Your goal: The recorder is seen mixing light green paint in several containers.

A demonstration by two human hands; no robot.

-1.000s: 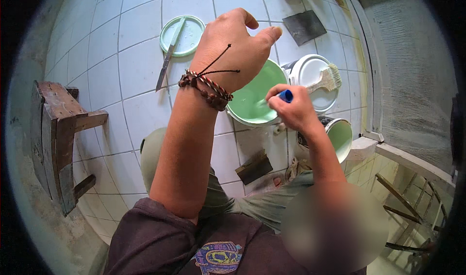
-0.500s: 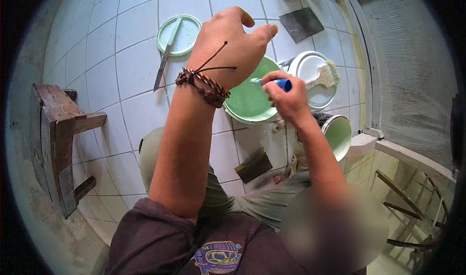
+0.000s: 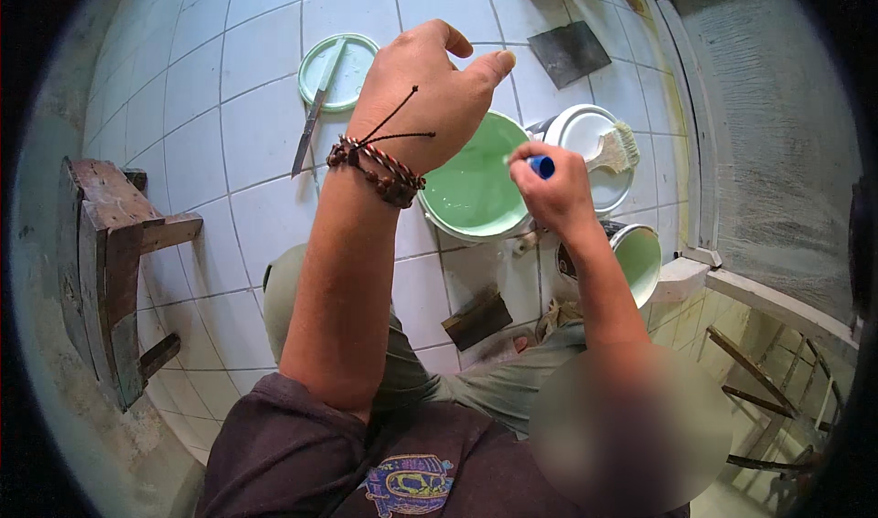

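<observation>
In my right hand [image 3: 558,189] is a blue-handled tool [image 3: 541,166], held at the right rim of a bucket of pale green paint [image 3: 476,184]. The tool's working end is mostly hidden by my fingers, so its kind is unclear. My left hand [image 3: 428,93], with braided bracelets at the wrist, is raised over the bucket's left side. Its thumb and index finger are apart, nothing shows between them, and the other fingers are hidden. A wide paintbrush [image 3: 611,152] lies on the lid of a white bucket [image 3: 585,120] to the right.
A putty knife [image 3: 315,116] rests across a pale green lid [image 3: 352,88] at the left. A smaller tub [image 3: 637,262] stands near my right forearm. Dark sheets lie at the back [image 3: 569,53] and near my legs [image 3: 477,319]. A wooden stool [image 3: 114,216] is far left.
My right hand has moved slightly right and down with the blue-handled tool, from over the paint to the rim. The left hand has shifted a little down and left.
</observation>
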